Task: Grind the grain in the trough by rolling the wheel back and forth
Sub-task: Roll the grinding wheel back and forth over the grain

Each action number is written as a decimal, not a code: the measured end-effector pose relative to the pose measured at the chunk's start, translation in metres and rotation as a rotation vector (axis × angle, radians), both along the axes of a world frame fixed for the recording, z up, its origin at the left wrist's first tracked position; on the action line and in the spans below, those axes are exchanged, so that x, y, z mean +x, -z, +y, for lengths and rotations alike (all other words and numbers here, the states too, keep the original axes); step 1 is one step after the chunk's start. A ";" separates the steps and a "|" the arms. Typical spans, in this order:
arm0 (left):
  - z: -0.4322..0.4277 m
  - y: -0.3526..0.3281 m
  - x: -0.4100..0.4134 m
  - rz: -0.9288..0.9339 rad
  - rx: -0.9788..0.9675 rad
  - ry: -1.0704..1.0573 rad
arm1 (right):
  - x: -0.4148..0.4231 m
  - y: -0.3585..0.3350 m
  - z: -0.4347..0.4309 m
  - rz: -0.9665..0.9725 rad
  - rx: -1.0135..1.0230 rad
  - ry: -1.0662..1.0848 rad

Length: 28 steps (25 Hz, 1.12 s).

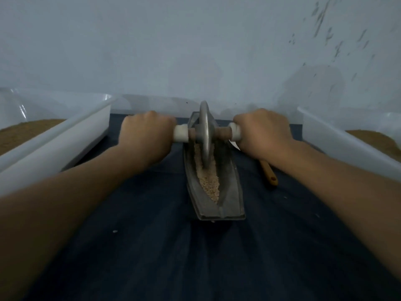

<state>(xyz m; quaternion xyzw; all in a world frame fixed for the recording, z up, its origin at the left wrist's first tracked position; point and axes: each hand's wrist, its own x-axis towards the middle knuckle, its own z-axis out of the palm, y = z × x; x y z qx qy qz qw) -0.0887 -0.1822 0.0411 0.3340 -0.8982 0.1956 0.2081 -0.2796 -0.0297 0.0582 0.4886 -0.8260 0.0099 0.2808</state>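
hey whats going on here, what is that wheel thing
A person is grinding grain by hand. The left hand and right hand each grip one end of the handle through a metal wheel, which stands on edge in a narrow boat-shaped trough on a dark cloth. The wheel is at the far end; crushed pale grain lies along the groove nearer the person. A wooden utensil lies right of the trough, and white tubs stand on both sides.
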 end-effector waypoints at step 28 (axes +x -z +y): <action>0.009 -0.015 0.002 -0.064 -0.161 0.086 | -0.006 0.023 0.019 -0.077 -0.129 -0.074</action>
